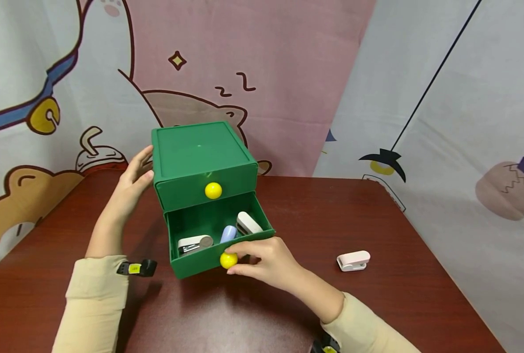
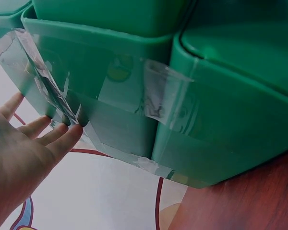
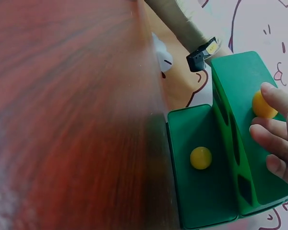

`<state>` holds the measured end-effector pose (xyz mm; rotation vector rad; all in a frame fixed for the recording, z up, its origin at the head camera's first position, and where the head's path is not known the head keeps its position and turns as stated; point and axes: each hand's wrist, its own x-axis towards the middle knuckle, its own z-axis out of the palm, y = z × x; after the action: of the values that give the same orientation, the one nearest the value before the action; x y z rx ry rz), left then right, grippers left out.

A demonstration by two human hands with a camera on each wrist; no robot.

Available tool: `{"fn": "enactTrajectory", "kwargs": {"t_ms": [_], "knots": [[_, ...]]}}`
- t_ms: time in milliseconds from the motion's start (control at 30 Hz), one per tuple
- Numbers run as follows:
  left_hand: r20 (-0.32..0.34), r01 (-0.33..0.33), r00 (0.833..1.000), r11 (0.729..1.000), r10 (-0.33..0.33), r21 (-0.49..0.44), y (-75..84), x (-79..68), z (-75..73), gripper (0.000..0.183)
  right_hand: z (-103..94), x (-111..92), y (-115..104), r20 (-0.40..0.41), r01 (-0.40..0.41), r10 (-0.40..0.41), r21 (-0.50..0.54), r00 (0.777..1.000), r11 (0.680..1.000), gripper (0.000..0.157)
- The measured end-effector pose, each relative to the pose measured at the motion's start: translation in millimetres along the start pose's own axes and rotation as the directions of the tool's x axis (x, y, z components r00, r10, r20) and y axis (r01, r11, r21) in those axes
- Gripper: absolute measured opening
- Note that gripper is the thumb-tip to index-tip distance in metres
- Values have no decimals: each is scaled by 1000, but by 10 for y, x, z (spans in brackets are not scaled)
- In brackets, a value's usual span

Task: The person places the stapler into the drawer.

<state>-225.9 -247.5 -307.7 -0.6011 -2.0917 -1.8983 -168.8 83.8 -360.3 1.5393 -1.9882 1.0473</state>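
A green drawer cabinet (image 1: 200, 152) stands tilted in the head view, its lower drawer (image 1: 191, 264) pulled out. My right hand (image 1: 266, 260) pinches that drawer's round yellow knob (image 1: 228, 260) between thumb and fingers. Against the cabinet's left side rests my left hand (image 1: 131, 181), fingers extended; in the left wrist view its fingertips touch clear tape (image 2: 62, 96) on the green wall. Inside the open drawer lie a white stapler-like item (image 1: 195, 241) with metal parts, a pale blue rounded item (image 1: 228, 233) and another white item (image 1: 248, 223).
A small white clip-shaped device (image 1: 353, 261) lies on the dark red-brown table (image 1: 306, 211), right of the cabinet. The upper drawer, with its own yellow knob (image 1: 213, 190), is closed. Behind the table hangs a cartoon-printed cloth (image 1: 288, 73). Each wrist carries a black strap (image 1: 137, 268).
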Motion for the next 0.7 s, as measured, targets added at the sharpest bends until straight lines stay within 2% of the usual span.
{"fn": "enactTrajectory", "kwargs": {"t_ms": [167, 333, 533, 700], "knots": [[0, -3, 1000, 1000, 3, -4, -3, 7, -4, 61, 13, 24, 28, -15, -43, 43, 23, 999, 999, 33], [2, -8, 1000, 1000, 8, -6, -5, 8, -7, 60, 43, 92, 79, -18, -141, 142, 35, 990, 989, 31], [2, -5, 1000, 1000, 5, -6, -2, 1, -10, 60, 142, 237, 216, -45, -250, 252, 47, 967, 967, 28], [13, -7, 1000, 1000, 7, 10, 0, 4, -2, 60, 228, 336, 355, -76, -342, 347, 74, 935, 937, 27]]}}
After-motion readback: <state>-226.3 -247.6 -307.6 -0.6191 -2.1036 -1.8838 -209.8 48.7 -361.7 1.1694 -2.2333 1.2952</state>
